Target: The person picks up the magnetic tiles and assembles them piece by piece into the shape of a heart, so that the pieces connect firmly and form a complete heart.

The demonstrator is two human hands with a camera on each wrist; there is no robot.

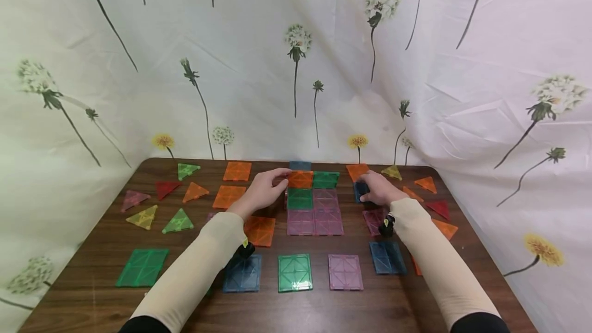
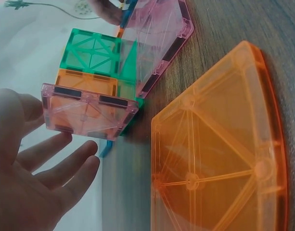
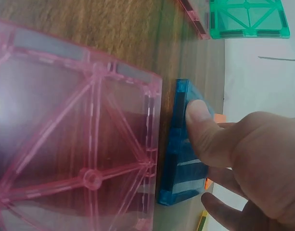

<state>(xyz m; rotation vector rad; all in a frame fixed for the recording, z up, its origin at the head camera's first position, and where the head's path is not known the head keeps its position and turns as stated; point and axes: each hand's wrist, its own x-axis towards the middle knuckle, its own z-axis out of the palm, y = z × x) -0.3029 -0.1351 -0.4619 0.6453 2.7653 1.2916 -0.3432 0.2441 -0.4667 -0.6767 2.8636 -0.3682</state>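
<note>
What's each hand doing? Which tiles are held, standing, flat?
Left hand, fingers spread
Right hand, gripping
Blue tile under its thumb, held
Middle orange tile, standing
Green tile beside it, standing
Pink tile by left hand, standing
Front green tile, flat
Front pink tile, flat
Triangles, flat

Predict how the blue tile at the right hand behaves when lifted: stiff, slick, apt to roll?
Probably stiff: the blue tile has straight edges and shows no bend in the grip of the right hand. Maybe slick: its glossy face throws back bright streaks. Unlikely to roll: its face looks flat and its sides straight.
</note>
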